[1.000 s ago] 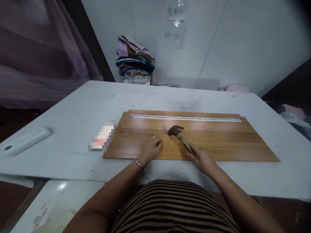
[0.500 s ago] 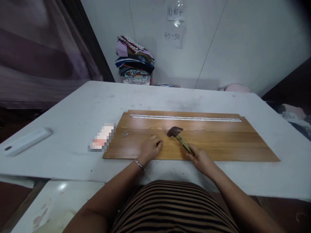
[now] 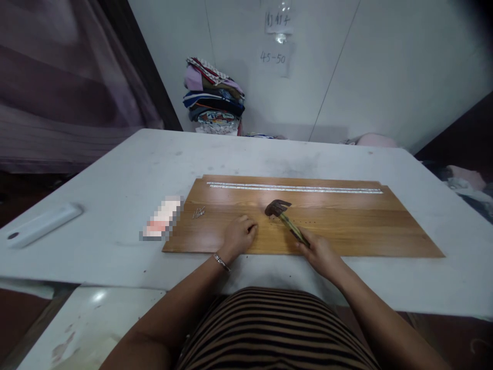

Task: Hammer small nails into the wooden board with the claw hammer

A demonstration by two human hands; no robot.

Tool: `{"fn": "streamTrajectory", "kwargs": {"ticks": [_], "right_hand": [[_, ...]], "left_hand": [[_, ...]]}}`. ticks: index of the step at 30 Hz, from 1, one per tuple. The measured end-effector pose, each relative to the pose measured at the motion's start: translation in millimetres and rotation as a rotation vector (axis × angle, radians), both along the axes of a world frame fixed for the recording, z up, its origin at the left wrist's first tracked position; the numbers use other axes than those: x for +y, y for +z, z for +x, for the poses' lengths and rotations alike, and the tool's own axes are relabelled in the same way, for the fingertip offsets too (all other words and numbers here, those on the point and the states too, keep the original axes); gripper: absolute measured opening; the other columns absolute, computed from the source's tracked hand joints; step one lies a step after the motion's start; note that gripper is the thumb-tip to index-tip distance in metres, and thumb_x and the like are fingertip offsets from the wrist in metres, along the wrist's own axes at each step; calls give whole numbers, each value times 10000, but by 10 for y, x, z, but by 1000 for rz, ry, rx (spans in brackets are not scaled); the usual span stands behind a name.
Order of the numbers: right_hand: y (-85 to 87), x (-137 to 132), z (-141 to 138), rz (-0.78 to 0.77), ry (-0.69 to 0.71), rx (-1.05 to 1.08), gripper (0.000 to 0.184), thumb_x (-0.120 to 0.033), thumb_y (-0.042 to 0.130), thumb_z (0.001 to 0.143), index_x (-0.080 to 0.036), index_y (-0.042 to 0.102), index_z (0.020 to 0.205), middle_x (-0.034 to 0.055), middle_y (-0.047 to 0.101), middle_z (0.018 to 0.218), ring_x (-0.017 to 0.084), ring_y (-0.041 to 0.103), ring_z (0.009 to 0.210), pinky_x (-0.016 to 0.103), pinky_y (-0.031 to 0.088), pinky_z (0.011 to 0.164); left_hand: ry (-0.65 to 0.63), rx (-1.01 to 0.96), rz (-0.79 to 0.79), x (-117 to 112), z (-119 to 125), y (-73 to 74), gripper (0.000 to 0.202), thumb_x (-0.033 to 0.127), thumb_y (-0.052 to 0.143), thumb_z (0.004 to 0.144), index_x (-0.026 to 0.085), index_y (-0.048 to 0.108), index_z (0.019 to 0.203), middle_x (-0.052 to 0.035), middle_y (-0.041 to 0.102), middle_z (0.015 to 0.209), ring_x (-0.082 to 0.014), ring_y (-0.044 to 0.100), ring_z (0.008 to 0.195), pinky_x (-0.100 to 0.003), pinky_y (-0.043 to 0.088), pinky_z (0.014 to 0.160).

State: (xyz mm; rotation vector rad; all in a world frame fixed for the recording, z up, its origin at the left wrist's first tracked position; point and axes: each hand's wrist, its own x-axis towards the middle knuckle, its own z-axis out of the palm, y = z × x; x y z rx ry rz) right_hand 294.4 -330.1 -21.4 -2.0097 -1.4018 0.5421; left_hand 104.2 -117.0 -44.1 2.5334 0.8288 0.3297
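My right hand [image 3: 316,252] is wrapped round the yellow-green handle of a claw hammer [image 3: 278,207]. The dark, rusty-looking head is over the middle of a brown wooden board [image 3: 358,226], by a row of small dark marks. A thin nail seems to show just under the head, too small to be sure of. On the board left of the hammer lies my left hand [image 3: 239,235], fingers curled in and nothing visible in them; a metal band circles that wrist. A small pile of nails [image 3: 199,212] rests near the board's left end.
Two white measuring strips [image 3: 295,188] run along the board's far side. Left of the board are a blurred-out flat object [image 3: 162,218] and a long white object [image 3: 44,225] on the white table [image 3: 115,169]. Folded clothes [image 3: 215,97] are stacked against the wall behind.
The hammer's head has shifted up very slightly, with my right hand still round its handle. My left hand stays in place on the board.
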Motion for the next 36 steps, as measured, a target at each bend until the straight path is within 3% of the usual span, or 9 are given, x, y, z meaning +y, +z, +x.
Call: {"fn": "streamTrajectory", "kwargs": {"ticks": [5, 12, 20, 29, 36], "right_hand": [[-29, 5, 6, 12, -4, -28, 408, -282, 550, 915, -283, 641, 1313, 88, 791, 1139, 340, 764, 1027, 437, 601, 839], [-39, -12, -3, -63, 8, -45, 389, -293, 556, 924, -286, 633, 1305, 80, 800, 1082, 342, 779, 959, 430, 605, 779], [-38, -8, -7, -23, 9, -45, 351, -285, 550, 917, -295, 649, 1254, 71, 808, 1032, 333, 784, 920, 422, 609, 756], [41, 12, 31, -13, -11, -3, 409, -318, 571, 904, -298, 647, 1305, 88, 792, 1147, 353, 768, 1024, 457, 615, 839], [-69, -5, 8, -13, -5, -17, 372, -314, 546, 916, -310, 655, 1271, 64, 796, 1057, 335, 773, 949, 439, 606, 794]], "left_hand": [[0, 5, -2, 2, -3, -1, 221, 232, 561, 953, 227, 780, 935, -31, 720, 929, -165, 642, 890, -269, 431, 750], [1, 19, 7, -3, 1, 12, 223, 242, 563, 958, 215, 782, 923, -43, 718, 930, -174, 645, 904, -280, 433, 759], [1, 23, 8, 1, 3, 2, 236, 240, 549, 960, 221, 785, 962, -45, 723, 946, -177, 654, 920, -284, 447, 772], [-5, 38, 2, 4, 1, 10, 226, 240, 553, 950, 230, 779, 949, -43, 727, 969, -180, 652, 938, -285, 454, 786], [-3, 37, -2, -3, -1, 15, 246, 247, 534, 964, 212, 777, 953, -49, 725, 958, -182, 653, 927, -296, 455, 785]]}}
